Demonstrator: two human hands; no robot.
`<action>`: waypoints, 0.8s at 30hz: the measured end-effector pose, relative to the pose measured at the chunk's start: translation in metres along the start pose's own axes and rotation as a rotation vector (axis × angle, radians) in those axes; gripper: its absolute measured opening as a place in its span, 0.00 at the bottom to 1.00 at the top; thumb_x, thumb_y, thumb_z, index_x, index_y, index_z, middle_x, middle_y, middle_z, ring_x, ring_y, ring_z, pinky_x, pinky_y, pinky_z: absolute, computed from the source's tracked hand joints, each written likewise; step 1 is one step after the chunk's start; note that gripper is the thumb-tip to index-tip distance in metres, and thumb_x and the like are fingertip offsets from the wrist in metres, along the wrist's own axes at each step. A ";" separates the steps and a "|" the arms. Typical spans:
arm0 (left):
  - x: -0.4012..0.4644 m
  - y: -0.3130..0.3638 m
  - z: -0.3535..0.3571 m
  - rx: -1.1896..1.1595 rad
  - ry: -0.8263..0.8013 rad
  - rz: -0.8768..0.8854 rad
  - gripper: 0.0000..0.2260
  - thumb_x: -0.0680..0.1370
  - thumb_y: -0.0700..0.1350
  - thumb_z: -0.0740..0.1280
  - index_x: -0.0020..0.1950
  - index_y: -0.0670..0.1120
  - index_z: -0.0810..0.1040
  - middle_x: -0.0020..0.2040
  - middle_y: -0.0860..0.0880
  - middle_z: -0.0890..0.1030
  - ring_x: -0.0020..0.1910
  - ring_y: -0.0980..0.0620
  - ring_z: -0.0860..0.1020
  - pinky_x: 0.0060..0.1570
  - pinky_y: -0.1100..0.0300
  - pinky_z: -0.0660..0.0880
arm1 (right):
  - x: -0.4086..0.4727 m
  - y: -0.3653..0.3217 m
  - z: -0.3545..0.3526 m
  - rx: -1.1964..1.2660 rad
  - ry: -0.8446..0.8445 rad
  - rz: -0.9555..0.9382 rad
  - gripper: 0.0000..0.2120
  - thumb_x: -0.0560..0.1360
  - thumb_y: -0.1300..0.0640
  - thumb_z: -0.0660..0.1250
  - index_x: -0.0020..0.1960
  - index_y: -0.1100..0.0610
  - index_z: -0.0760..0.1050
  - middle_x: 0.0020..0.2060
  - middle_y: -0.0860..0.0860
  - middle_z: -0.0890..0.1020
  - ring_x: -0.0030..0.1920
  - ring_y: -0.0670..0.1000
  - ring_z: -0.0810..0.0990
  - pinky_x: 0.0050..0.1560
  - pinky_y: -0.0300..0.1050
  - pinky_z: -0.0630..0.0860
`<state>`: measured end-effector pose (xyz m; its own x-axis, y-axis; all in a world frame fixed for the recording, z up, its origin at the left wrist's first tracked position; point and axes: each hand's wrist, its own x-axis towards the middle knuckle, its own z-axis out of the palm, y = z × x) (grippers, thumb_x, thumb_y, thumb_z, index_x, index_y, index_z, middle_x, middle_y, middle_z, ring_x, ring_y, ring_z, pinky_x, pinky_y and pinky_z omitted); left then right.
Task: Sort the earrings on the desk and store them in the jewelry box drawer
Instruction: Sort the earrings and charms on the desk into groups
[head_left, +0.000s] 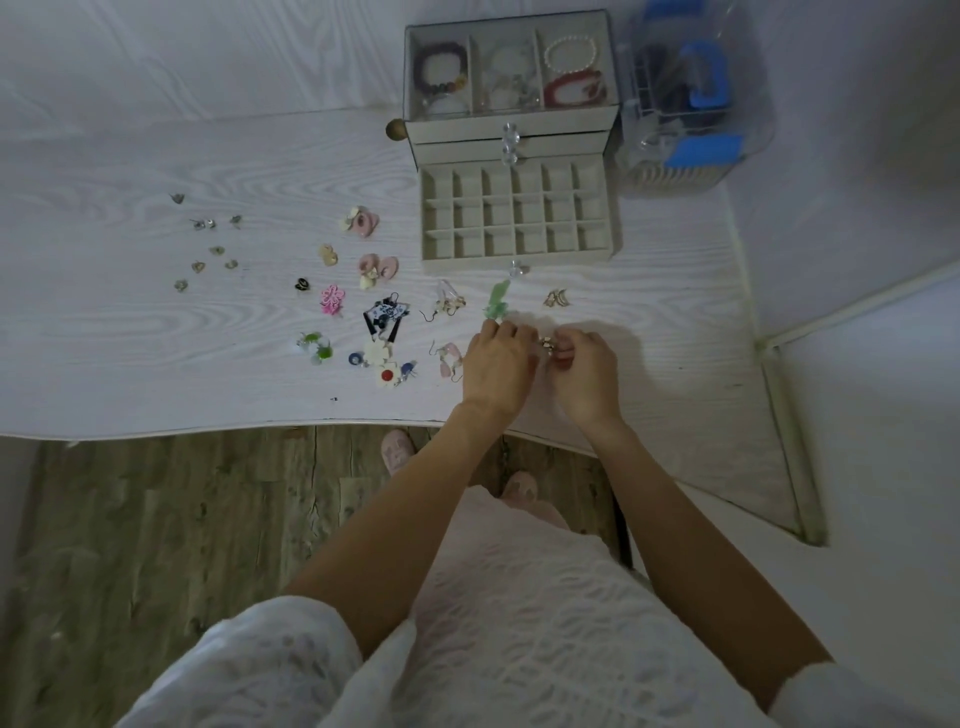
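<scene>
Earrings lie scattered across your white wood-grain desk (156, 322), most of them left of your hands. No brand, label or writing can be read anywhere in the view.

The jewelry box (511, 130) stands at the back of the desk, right of centre. Under its clear lid there are three compartments: a dark beaded bracelet (440, 67) in the left one, pale pieces too blurred to name in the middle, and a pearl bracelet (570, 53) above a red bracelet (574, 87) in the right. The bottom drawer (519, 215) is pulled out toward you; its grid of small cells, three rows by six, shows nothing inside. The two drawers above it are closed. Just right of the box stands a clear plastic container (691, 98) with blue parts inside.

Your left hand (498, 366) and right hand (584, 371) are close together near the desk's front edge, fingers curled, both pinching a small gold-coloured earring (546, 344) between them. A green earring (497, 301) lies just beyond your left fingertips, a small gold pair (557, 298) to its right. Further left lie pink round earrings (363, 222), a pink knot (331, 300), a blue-and-white fan earring (385, 314), white flower earrings (384, 364), and small metal studs (208, 244) at the far left.
</scene>
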<state>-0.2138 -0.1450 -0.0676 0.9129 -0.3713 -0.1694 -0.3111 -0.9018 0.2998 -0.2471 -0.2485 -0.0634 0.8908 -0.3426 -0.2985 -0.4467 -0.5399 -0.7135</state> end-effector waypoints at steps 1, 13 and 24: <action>0.000 0.001 0.000 -0.008 -0.005 0.009 0.13 0.79 0.43 0.58 0.61 0.44 0.73 0.57 0.44 0.77 0.59 0.44 0.70 0.57 0.54 0.67 | 0.001 -0.002 0.001 0.006 -0.005 0.001 0.18 0.73 0.68 0.64 0.62 0.63 0.74 0.56 0.60 0.77 0.54 0.57 0.79 0.59 0.50 0.76; -0.024 -0.032 -0.053 -0.318 -0.056 0.107 0.15 0.77 0.39 0.63 0.63 0.42 0.75 0.54 0.43 0.80 0.51 0.45 0.75 0.53 0.56 0.71 | -0.017 -0.021 -0.011 -0.048 -0.105 -0.160 0.13 0.74 0.64 0.65 0.59 0.58 0.76 0.57 0.55 0.76 0.52 0.53 0.78 0.57 0.48 0.76; -0.087 -0.199 -0.133 -0.520 0.504 -0.010 0.10 0.77 0.38 0.62 0.55 0.45 0.79 0.44 0.51 0.82 0.45 0.56 0.78 0.45 0.64 0.73 | 0.017 -0.149 0.064 -0.285 -0.410 -0.658 0.15 0.77 0.58 0.61 0.63 0.56 0.72 0.60 0.53 0.76 0.60 0.53 0.73 0.55 0.42 0.68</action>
<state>-0.1964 0.0964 0.0121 0.9648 -0.1035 0.2417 -0.2510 -0.6364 0.7294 -0.1604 -0.1244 -0.0026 0.9129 0.3893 -0.1228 0.2218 -0.7256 -0.6514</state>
